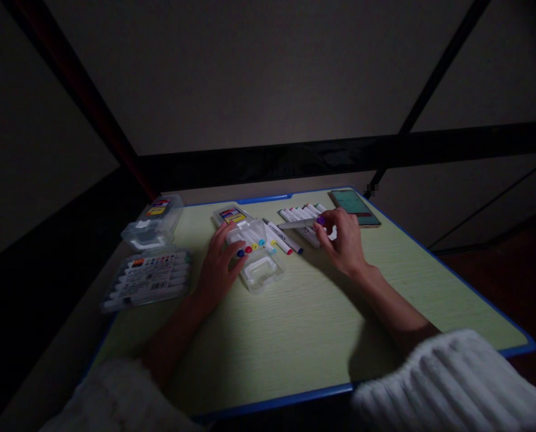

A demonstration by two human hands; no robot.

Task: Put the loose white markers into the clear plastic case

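Note:
My right hand (343, 241) pinches a white marker (298, 224) by its purple-capped end, the barrel pointing left above the table. On the left, my left hand (219, 258) curls around the side of a clear plastic marker case (249, 231) whose lid (262, 273) lies folded open toward me. Inside the case are markers with blue, red, yellow and light blue ends. Loose white markers (282, 239), with red and dark blue ends, lie just right of the case. Under the held marker sits a row of several white markers (304, 213).
A phone (355, 207) with a lit screen lies at the back right. Along the left edge are a closed case full of markers (148, 279) and another clear case (155, 222). The pale table (290, 342) has a blue rim, with a wall behind.

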